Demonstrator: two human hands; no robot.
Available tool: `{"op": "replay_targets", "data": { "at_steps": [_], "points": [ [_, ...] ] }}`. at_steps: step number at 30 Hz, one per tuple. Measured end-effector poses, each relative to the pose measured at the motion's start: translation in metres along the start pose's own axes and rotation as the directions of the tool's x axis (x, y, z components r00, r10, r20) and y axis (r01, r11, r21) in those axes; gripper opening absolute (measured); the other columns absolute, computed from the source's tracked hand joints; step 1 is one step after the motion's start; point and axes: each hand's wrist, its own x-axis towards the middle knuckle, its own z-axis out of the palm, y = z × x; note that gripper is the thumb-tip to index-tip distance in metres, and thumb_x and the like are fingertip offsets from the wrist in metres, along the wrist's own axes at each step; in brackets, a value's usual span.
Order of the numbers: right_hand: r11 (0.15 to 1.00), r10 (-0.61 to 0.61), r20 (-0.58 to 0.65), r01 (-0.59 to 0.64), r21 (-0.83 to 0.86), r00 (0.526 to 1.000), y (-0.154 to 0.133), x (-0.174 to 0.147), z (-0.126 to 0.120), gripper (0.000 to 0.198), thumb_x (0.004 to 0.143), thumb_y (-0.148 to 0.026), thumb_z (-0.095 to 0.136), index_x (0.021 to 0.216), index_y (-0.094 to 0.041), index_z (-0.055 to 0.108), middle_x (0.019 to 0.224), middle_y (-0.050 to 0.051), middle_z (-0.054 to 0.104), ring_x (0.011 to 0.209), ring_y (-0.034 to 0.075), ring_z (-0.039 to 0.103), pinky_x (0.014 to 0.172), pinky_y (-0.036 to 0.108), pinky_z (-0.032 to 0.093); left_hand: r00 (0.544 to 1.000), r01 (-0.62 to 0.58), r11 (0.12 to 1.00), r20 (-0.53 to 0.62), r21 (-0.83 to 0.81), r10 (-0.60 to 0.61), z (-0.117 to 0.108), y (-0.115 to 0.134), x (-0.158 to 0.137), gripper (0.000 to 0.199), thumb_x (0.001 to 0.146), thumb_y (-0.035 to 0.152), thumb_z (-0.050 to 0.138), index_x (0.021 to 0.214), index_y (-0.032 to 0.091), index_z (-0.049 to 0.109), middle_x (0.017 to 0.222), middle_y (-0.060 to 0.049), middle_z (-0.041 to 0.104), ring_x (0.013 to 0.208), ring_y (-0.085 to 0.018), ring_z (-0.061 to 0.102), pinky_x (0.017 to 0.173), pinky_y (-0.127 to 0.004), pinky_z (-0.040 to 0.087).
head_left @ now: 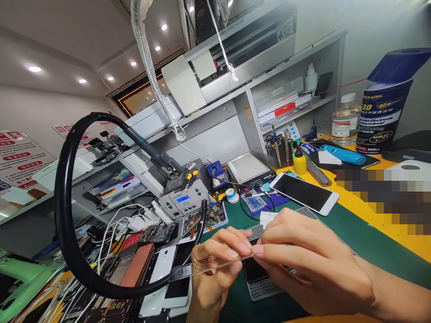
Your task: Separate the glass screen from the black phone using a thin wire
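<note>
A thin clear sheet [215, 265], seen almost edge-on, looks like a screen protector. My left hand [215, 264] pinches it from below with curled fingers. At its right end, the fingertips of my right hand [303, 260] are pressed together on the edge. Behind the right fingers shows a small white piece [267, 219], partly hidden; I cannot tell whether it is held. Beneath both hands a dark phone-like slab [255, 271] lies on a grey perforated plate [264, 289], largely covered by the hands.
A white phone [305, 193] lies behind my right hand on the green mat [363, 233]. A black hose [63, 188] loops at left from the grey hot-air station [183, 199]. Several phones and cables crowd the left side. A blue spray can [384, 116] stands at the right.
</note>
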Motion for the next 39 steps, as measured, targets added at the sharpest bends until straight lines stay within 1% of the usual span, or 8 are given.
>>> {"op": "replay_targets", "data": {
  "at_steps": [13,18,20,23,25,27,32,39],
  "points": [
    [0.997,0.026,-0.059,-0.022,0.072,0.998,0.001,-0.002,0.006,0.026,0.078,0.004,0.069,0.101,-0.009,0.071,0.080,0.010,0.071,0.068,0.016,0.060,0.061,0.031,0.050,1.000,-0.020,1.000,0.024,0.000,0.020,-0.005,-0.005,0.000,0.015,0.084,0.024,0.073,0.093,0.035,0.078,0.087,0.000,0.075,0.086,-0.020,0.067,0.097,-0.051,0.050],
    [0.969,0.148,-0.128,-0.117,0.219,0.981,0.000,0.001,0.003,0.036,0.077,-0.004,0.072,0.113,-0.006,0.068,0.091,0.013,0.074,0.079,0.019,0.067,0.070,0.031,0.057,1.000,0.002,0.999,-0.028,-0.049,-0.003,-0.009,-0.004,-0.003,0.015,0.086,0.019,0.071,0.094,0.030,0.078,0.089,-0.001,0.075,0.088,-0.017,0.067,0.092,-0.038,0.054],
    [0.919,0.321,-0.236,-0.242,0.310,0.917,0.004,0.004,-0.002,0.026,0.081,-0.007,0.071,0.106,-0.013,0.071,0.086,0.007,0.073,0.078,0.016,0.067,0.072,0.029,0.057,0.984,0.048,0.999,-0.170,-0.002,-0.047,-0.012,-0.004,-0.002,0.016,0.084,0.018,0.072,0.093,0.029,0.079,0.088,0.000,0.076,0.088,-0.017,0.069,0.094,-0.038,0.055],
    [0.736,0.668,-0.329,-0.529,0.423,0.668,0.016,0.006,-0.014,0.010,0.083,-0.018,0.077,0.092,-0.020,0.074,0.085,0.001,0.073,0.076,0.011,0.067,0.069,0.021,0.055,0.923,0.037,0.999,-0.382,-0.013,-0.040,-0.014,-0.002,0.004,0.011,0.082,0.020,0.072,0.090,0.026,0.079,0.088,0.000,0.078,0.083,-0.018,0.072,0.088,-0.037,0.059],
    [0.636,0.766,-0.310,-0.599,0.486,0.563,0.024,0.006,-0.021,0.010,0.080,-0.024,0.082,0.085,-0.021,0.074,0.080,-0.001,0.074,0.071,0.011,0.067,0.066,0.020,0.055,0.896,0.019,1.000,-0.443,-0.010,-0.022,-0.014,-0.002,0.008,0.015,0.083,0.017,0.070,0.091,0.027,0.078,0.088,0.003,0.078,0.080,-0.015,0.072,0.084,-0.032,0.060],
    [0.586,0.807,-0.259,-0.664,0.465,0.531,0.031,0.006,-0.027,0.013,0.078,-0.029,0.084,0.079,-0.020,0.074,0.071,-0.002,0.072,0.064,0.009,0.063,0.062,0.019,0.052,0.873,0.006,1.000,-0.488,0.022,0.006,-0.015,-0.003,0.011,0.016,0.082,0.014,0.070,0.090,0.025,0.079,0.086,0.003,0.078,0.080,-0.015,0.072,0.084,-0.031,0.059],
    [0.511,0.856,-0.080,-0.816,0.270,0.510,0.040,0.001,-0.036,0.022,0.077,-0.038,0.083,0.073,-0.018,0.075,0.063,-0.001,0.069,0.060,0.010,0.059,0.059,0.021,0.048,0.827,0.007,0.995,-0.560,0.096,0.048,-0.015,-0.007,0.013,0.016,0.080,0.012,0.073,0.091,0.022,0.079,0.086,-0.001,0.080,0.079,-0.015,0.073,0.085,-0.030,0.057],
    [0.491,0.865,0.100,-0.871,0.037,0.492,0.047,-0.011,-0.041,0.035,0.086,-0.047,0.073,0.065,-0.019,0.071,0.063,0.000,0.066,0.061,0.012,0.057,0.061,0.025,0.045,0.816,0.048,0.987,-0.576,0.154,0.050,-0.012,-0.007,0.012,0.014,0.082,0.013,0.072,0.093,0.019,0.079,0.086,-0.003,0.079,0.078,-0.017,0.073,0.082,-0.033,0.057]
  ]
}}
